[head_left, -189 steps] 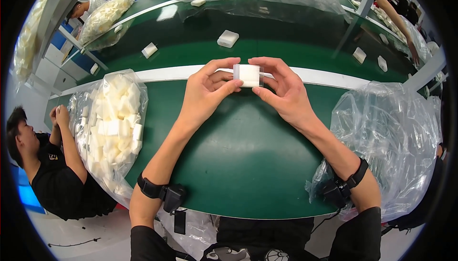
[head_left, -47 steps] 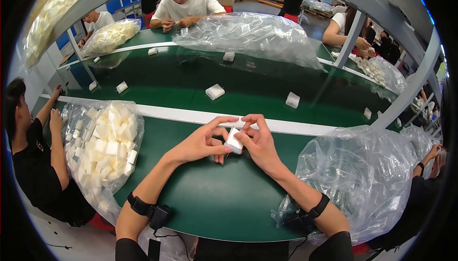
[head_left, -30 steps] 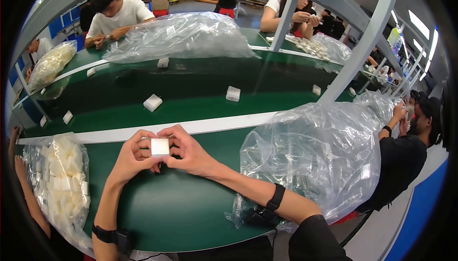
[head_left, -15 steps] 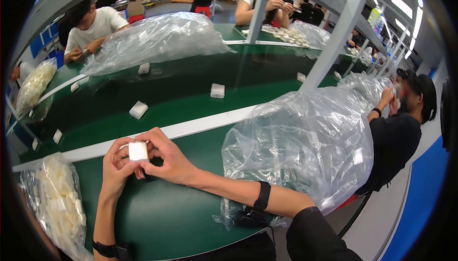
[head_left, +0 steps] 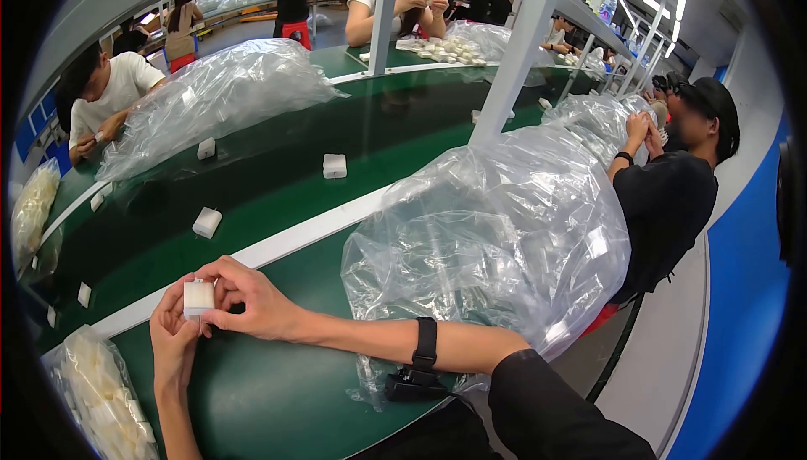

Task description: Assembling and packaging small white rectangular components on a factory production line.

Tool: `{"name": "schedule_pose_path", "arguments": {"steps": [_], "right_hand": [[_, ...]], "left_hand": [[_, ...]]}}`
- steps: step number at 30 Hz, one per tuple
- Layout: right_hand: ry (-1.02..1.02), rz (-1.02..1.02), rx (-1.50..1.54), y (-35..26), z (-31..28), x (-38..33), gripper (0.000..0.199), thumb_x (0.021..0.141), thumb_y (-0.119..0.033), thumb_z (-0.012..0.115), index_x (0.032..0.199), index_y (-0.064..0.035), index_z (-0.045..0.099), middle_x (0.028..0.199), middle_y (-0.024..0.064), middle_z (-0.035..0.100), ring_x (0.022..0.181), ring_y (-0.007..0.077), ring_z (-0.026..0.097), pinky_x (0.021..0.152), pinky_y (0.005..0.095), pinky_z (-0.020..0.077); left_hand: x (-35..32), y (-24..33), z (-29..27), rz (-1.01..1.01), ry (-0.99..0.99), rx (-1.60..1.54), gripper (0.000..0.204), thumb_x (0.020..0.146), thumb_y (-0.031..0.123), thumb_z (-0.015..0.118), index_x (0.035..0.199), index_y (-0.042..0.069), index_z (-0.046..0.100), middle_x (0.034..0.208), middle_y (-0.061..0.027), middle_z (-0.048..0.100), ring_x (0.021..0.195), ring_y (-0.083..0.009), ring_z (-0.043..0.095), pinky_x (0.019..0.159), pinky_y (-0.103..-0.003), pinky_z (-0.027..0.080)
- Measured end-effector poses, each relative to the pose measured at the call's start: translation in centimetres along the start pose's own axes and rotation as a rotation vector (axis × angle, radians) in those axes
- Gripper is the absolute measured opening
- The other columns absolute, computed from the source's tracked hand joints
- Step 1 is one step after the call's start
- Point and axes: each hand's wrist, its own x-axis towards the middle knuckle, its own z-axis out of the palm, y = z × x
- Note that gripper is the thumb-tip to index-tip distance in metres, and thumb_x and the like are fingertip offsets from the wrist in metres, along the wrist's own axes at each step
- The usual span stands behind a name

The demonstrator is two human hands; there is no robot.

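A small white square block (head_left: 198, 297) is held between both my hands over the green table (head_left: 277, 393). My left hand (head_left: 172, 342) cups it from below and behind. My right hand (head_left: 252, 302) pinches its right side with fingers and thumb. A black band with a small device (head_left: 423, 351) sits on my right wrist. A clear bag of white blocks (head_left: 97, 393) lies at the lower left, close to my left forearm.
A large, mostly slack clear plastic bag (head_left: 496, 233) fills the table to my right. Loose white blocks (head_left: 334, 166) (head_left: 207, 222) ride the green conveyor beyond a white strip (head_left: 311, 229). Another big bag (head_left: 218, 99) lies across it. A person in black (head_left: 672, 199) works at right; others sit opposite.
The view has swung to the right, so my hands and the block now sit at the lower left. Both hands keep hold of the white block throughout.
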Motion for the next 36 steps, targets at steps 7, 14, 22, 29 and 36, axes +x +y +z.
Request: {"name": "schedule_pose_path", "arguments": {"steps": [7, 14, 22, 29, 36], "right_hand": [[0.037, -0.086, -0.112, -0.1, 0.5, -0.1, 0.045, 0.088, -0.012, 0.075, 0.125, -0.0015, 0.052, 0.072, -0.0011, 0.047, 0.057, 0.0053, 0.040, 0.065, 0.0265, 0.0478], [-0.060, -0.100, -0.298, 0.2, 0.2, -0.5, 0.056, 0.093, -0.030, 0.071, 0.141, -0.0092, 0.051, 0.125, 0.0071, 0.040, 0.099, 0.0173, 0.049, 0.077, 0.0275, 0.0446], [-0.110, -0.055, -0.248, 0.0, -0.1, -0.5, 0.055, 0.092, -0.031, 0.072, 0.136, -0.0044, 0.051, 0.126, 0.0087, 0.041, 0.101, 0.0174, 0.051, 0.074, 0.0279, 0.0469], [-0.060, 0.004, -0.084, 1.4, -0.5, 0.1, 0.052, 0.084, -0.007, 0.075, 0.131, -0.0015, 0.051, 0.123, 0.0096, 0.043, 0.093, 0.0149, 0.057, 0.067, 0.0262, 0.0520], [-0.156, 0.047, -0.017, 0.5, 0.2, 0.2, 0.060, 0.078, 0.000, 0.071, 0.134, -0.0028, 0.049, 0.124, 0.0090, 0.050, 0.108, 0.0169, 0.062, 0.081, 0.0305, 0.0590]], "left_hand": [[-0.6, 0.3, 1.2, -0.021, 0.025, -0.080, 0.075, 0.082, 0.025, 0.081, 0.145, 0.004, 0.044, 0.123, -0.0061, 0.057, 0.098, -0.0168, 0.066, 0.084, -0.026, 0.056], [-0.5, 0.5, 0.6, 0.035, 0.034, -0.096, 0.073, 0.079, 0.023, 0.083, 0.139, 0.005, 0.046, 0.125, -0.0050, 0.054, 0.107, -0.0193, 0.063, 0.090, -0.028, 0.056], [-0.1, -0.3, 0.0, 0.028, 0.015, 0.168, 0.085, 0.065, 0.031, 0.096, 0.132, -0.001, 0.054, 0.122, -0.0070, 0.055, 0.111, -0.0185, 0.061, 0.094, -0.031, 0.053], [-0.3, 0.9, 1.3, 0.078, 0.077, 0.111, 0.073, 0.066, 0.017, 0.093, 0.126, -0.001, 0.055, 0.122, -0.0076, 0.055, 0.114, -0.0197, 0.060, 0.099, -0.034, 0.053], [-0.9, 0.5, -0.5, 0.228, -0.008, 0.221, 0.041, 0.071, -0.001, 0.086, 0.094, 0.006, 0.053, 0.118, -0.0083, 0.055, 0.111, -0.0191, 0.060, 0.094, -0.033, 0.058]]}}
